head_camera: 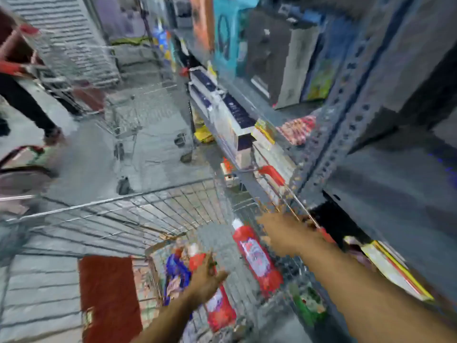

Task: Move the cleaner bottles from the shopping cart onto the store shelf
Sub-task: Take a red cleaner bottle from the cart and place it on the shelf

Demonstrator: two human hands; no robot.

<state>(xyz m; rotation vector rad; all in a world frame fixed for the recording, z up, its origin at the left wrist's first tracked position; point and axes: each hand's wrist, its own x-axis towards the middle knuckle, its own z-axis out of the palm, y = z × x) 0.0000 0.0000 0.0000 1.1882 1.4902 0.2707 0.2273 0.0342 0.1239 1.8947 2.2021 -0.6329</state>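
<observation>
The frame is heavily blurred. A wire shopping cart (118,214) stands below me, next to the grey metal store shelf (371,184) on the right. Two red cleaner bottles with white labels lie in the cart: one (257,256) in the middle, another (217,308) lower down. My left hand (207,278) rests on the top of the lower red bottle, fingers curled over it; a firm grip cannot be made out. My right hand (286,233) reaches toward the cart's right edge beside the upper bottle, and its fingers are too blurred to read.
A blue package (175,271) and a green item (309,303) also lie in the cart. A red flap (108,298) covers the cart's near end. A second cart (118,112) and a person's legs (27,105) stand at left. Boxed goods fill the shelves.
</observation>
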